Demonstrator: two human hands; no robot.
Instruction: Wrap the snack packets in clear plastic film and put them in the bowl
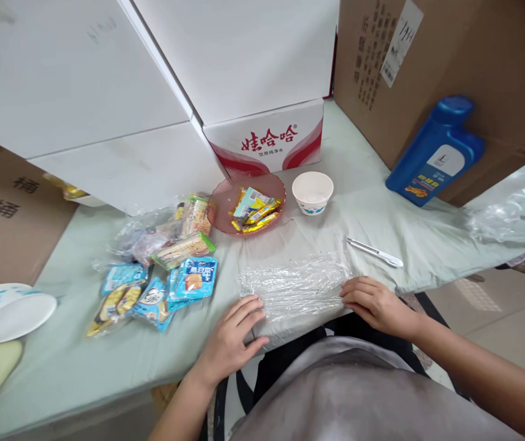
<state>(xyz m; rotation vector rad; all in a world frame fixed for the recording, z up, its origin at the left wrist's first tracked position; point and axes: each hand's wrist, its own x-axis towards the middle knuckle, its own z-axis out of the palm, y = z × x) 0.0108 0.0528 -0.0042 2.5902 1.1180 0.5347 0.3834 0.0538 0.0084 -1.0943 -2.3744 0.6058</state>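
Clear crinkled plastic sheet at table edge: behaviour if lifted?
Probably floppy: the clear crinkled plastic sheet lies wrinkled and flat. Likely very light, thin enough that the pale green tablecloth shows through. May cling or slide; left hand and right hand rest at its ends.

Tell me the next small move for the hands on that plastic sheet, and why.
Probably slide both hands outward to smooth it: the left hand and right hand rest on the ends of the clear plastic sheet, which lies wrinkled.
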